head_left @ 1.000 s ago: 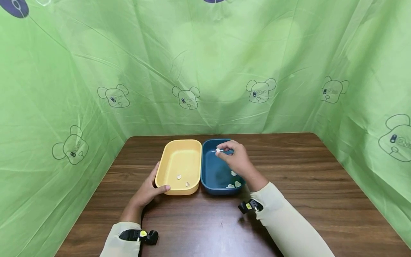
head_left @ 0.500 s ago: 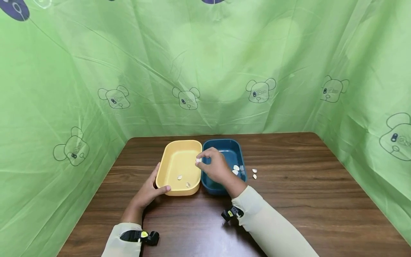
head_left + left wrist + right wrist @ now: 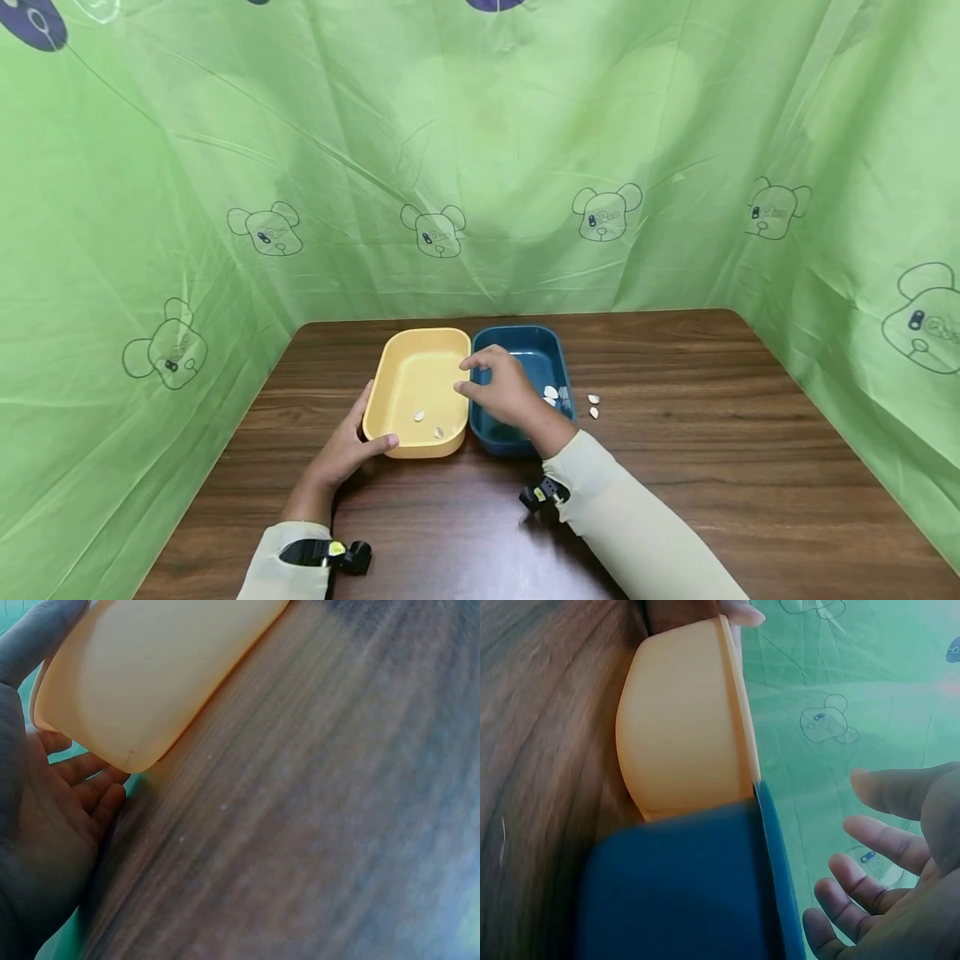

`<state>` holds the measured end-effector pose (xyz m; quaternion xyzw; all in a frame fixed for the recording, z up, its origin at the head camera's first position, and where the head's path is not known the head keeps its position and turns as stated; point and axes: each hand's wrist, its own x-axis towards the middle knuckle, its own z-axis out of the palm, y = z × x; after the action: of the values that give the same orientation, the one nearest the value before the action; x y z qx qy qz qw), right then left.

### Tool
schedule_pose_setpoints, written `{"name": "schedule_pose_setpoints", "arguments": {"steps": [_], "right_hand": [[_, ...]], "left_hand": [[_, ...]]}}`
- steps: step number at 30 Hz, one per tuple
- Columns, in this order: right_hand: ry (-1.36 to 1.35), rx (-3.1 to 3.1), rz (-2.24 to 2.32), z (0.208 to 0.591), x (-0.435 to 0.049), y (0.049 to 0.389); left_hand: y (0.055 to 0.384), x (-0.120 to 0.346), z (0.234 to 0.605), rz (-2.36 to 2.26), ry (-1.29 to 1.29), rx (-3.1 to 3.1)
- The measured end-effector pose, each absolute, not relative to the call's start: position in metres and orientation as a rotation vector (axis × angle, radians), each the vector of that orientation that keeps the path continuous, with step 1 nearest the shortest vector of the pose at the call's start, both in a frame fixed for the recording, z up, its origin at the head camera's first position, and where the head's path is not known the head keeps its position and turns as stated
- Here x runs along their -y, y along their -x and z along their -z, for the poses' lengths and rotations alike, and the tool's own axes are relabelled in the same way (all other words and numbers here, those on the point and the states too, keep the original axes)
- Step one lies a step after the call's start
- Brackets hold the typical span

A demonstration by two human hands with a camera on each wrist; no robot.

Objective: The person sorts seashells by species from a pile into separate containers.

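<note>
In the head view my left hand (image 3: pixel 348 446) grips the near left corner of a yellow rectangular container (image 3: pixel 420 375), thumb over the rim and fingers along the outer wall. Several small whitish flat pieces lie inside; one piece (image 3: pixel 418 415) is plainest. My right hand (image 3: pixel 502 387) hovers where the yellow container meets a blue one (image 3: pixel 536 358), thumb and fingers parted with nothing between them. Inside the blue container, white teardrop-shaped pieces (image 3: pixel 551 392) lie at the right side, partly hidden by the hand. The right wrist view shows the right hand's fingers (image 3: pixel 889 840) spread above the rims.
Two more white pieces (image 3: pixel 594 406) lie on the brown wooden table (image 3: pixel 697 433), right of the blue container. A green curtain (image 3: pixel 495 275) with bear drawings surrounds the table at the back and sides.
My right hand moved left from the blue container to the yellow one's edge with a white piece, then let go; a pale spot now shows near the yellow container's front right corner. My left hand stayed.
</note>
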<state>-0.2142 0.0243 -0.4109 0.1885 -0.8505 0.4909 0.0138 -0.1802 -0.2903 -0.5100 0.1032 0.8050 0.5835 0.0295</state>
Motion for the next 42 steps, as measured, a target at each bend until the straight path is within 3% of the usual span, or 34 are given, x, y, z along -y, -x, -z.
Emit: {"name": "schedule_pose_setpoints", "arguments": {"steps": [15,42], "right_hand": [[-0.473,2.538,-1.497,0.397,-0.084,0.221],[-0.273,2.372,-1.514,0.442,-0.19,0.224]], "left_hand": [[0.181,0.29,0.509,-1.79,-0.324,-2.489],[0.181,0.291,0.51,-1.814,-0.348,-2.473]]}}
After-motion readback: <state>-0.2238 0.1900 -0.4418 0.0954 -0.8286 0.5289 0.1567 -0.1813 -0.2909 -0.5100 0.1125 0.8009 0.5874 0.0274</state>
